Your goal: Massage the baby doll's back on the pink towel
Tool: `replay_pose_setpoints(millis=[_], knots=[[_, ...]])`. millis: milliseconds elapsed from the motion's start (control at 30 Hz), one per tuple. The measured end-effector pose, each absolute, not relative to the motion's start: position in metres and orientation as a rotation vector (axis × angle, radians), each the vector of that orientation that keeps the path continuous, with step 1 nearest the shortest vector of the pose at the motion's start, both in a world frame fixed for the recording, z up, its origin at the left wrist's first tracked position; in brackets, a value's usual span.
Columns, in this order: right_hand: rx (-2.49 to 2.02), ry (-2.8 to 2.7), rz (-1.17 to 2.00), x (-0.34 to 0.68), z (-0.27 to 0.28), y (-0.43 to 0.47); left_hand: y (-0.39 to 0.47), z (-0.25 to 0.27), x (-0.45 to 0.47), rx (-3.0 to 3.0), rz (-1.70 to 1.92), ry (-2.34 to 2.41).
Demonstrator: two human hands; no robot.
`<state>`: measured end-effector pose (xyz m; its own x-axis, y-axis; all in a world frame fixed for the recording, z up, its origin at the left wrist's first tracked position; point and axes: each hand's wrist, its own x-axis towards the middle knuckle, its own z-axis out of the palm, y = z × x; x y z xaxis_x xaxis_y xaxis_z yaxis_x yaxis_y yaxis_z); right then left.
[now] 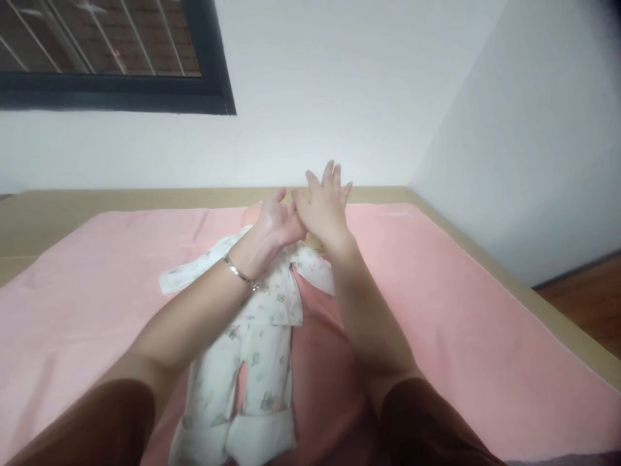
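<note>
My left hand [282, 220], with a silver bracelet at its wrist, is turned palm up with the thumb apart. Its fingers run partly behind my right hand [324, 204]. The right hand is raised with its fingers spread, and the two hands touch or overlap; nothing shows in either. Beneath them lies a white printed baby top [274, 301] with its sleeves out to the sides. White printed baby pants [266, 369] lie just below it, cuffs toward me. A small tan thing [316, 244] with dark marks peeks out under my right hand.
A pink sheet [436, 310] covers the bed, whose pale wooden edge [383, 194] runs along the white wall [339, 97]. A pinkish thing [251, 213] lies left of my left hand. A dark-framed window [208, 90] is at upper left, wooden floor [587, 310] at right.
</note>
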<state>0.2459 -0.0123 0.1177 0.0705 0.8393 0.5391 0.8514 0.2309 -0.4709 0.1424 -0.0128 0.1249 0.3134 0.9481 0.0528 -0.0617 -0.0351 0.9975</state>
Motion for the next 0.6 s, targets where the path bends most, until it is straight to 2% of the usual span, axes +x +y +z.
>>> replay_pose_setpoints(millis=[200,333,600], knots=[[-1.750,-1.711,0.008,0.234,0.102,-0.008,-0.015,0.124,0.142,1.089,0.923,0.735],[-1.744,-1.767,-0.131,0.234,0.096,-0.005,-0.018,0.124,0.126,1.077,0.895,0.730],[-1.784,-1.805,-0.305,0.237,0.091,-0.005,0.002,0.107,0.050,1.397,1.115,0.949]])
